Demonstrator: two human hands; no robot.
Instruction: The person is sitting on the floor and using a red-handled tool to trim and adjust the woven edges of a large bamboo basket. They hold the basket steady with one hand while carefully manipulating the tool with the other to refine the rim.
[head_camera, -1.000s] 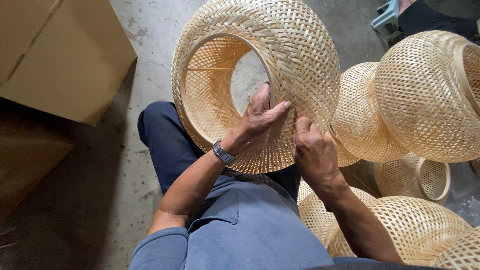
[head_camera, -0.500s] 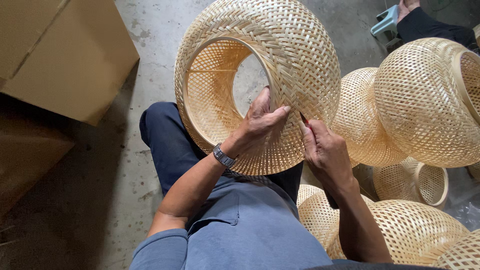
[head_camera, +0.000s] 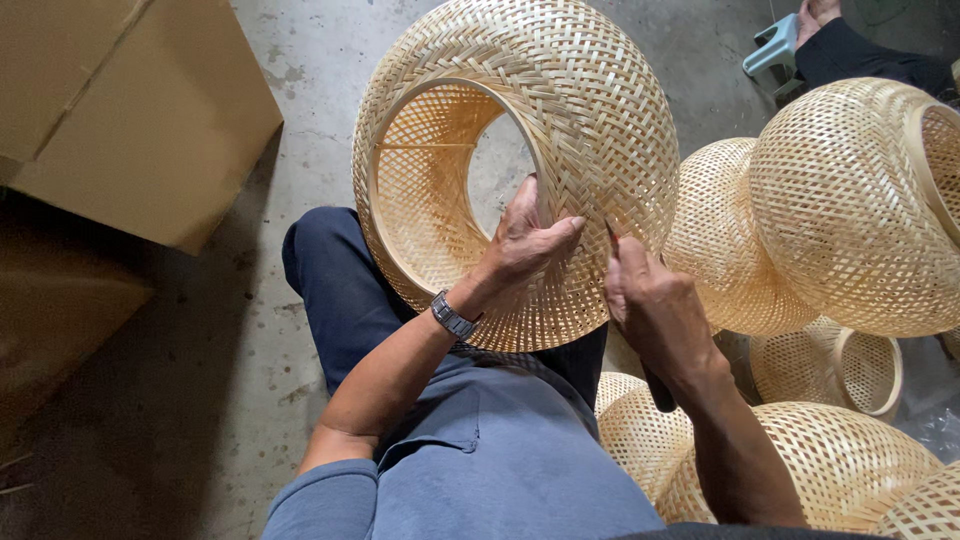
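A woven bamboo lampshade (head_camera: 560, 130), rounded and doughnut-like with a wide circular opening, sits at the centre of the view, tilted on its side over the person's lap so that the opening faces eleven o'clock. Its wall is a tight lattice of thin, pale, flat strips, and a smooth hoop rims the opening.

The left hand (head_camera: 525, 245) clasps the near rim at six o'clock of the shade, thumb inside the opening and fingers curled over the outer weave. A metal wristwatch (head_camera: 452, 315) circles that wrist. The right hand (head_camera: 650, 305) is closed around a small dark tool (head_camera: 612, 232), whose tip touches the weave at the shade's four o'clock edge, just beside the left fingertips.

From two to five o'clock at least five more shades (head_camera: 850, 210) of the same weave crowd together, touching one another and pressing close to the right forearm, leaving little free room on that side. At ten o'clock a large brown cardboard box (head_camera: 130, 110) stands well apart from the shade. Between them, bare grey concrete floor (head_camera: 300, 80), stained and speckled, lies open from seven to twelve o'clock. At one o'clock a small pale blue-green plastic stool (head_camera: 772, 55) stands beside another person's dark-clothed leg (head_camera: 870, 60).
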